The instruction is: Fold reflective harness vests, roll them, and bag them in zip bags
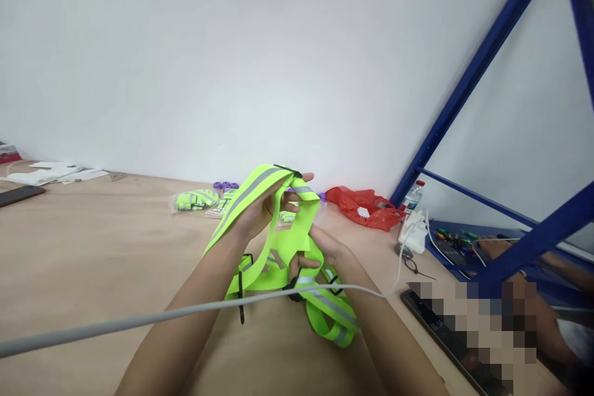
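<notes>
I hold a neon-yellow reflective strap vest (304,229) with grey stripes and black plastic buckles over the table. My left hand (260,216) is raised; one wide strap runs over its back and along the wrist, and its fingers grip the upper straps near a black slider, partly hidden by the webbing. Lower and to the right, my right hand (327,247) has its fingers curled through the straps near a black buckle. Loose loops hang below both hands. A grey-white cable (185,309) crosses in front of my forearms.
Bagged reflective vests (197,200) and purple rolls (226,185) lie near the wall. A red plastic bag (366,207), a bottle (413,196) and a white charger (413,232) stand right, beside a blue metal frame (477,74). Phones (445,334) and white papers (51,173) rest on the table (93,247).
</notes>
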The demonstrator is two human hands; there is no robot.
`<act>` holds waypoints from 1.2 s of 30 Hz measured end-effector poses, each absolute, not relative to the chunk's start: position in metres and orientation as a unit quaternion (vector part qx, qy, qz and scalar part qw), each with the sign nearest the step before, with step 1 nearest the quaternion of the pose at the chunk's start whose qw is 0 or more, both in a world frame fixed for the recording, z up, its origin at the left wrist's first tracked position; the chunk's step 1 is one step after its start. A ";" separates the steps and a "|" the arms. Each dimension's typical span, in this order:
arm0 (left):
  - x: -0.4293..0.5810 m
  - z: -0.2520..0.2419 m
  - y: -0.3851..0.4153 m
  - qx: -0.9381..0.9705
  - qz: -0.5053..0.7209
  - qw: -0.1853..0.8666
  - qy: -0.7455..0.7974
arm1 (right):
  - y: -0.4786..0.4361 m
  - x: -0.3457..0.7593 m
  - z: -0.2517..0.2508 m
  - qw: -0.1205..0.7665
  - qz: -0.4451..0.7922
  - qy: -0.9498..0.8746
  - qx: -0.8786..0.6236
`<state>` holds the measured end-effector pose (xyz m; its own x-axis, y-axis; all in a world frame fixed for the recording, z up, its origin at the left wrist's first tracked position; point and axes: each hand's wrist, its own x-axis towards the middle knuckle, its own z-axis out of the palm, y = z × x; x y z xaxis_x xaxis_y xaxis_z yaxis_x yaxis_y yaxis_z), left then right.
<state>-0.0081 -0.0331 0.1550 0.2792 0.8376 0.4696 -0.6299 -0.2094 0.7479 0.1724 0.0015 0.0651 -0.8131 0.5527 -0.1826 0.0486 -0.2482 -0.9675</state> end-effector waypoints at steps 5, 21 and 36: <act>-0.011 0.150 -0.019 0.503 0.604 0.614 0.071 | 0.010 0.173 0.055 0.113 0.778 -0.581 -0.212; -0.014 0.147 0.014 0.434 0.660 0.606 0.092 | 0.013 0.173 0.091 0.372 0.734 -0.544 -0.163; 0.002 0.130 0.018 0.450 0.626 0.623 0.131 | 0.008 0.142 0.077 0.385 0.739 -0.530 -0.160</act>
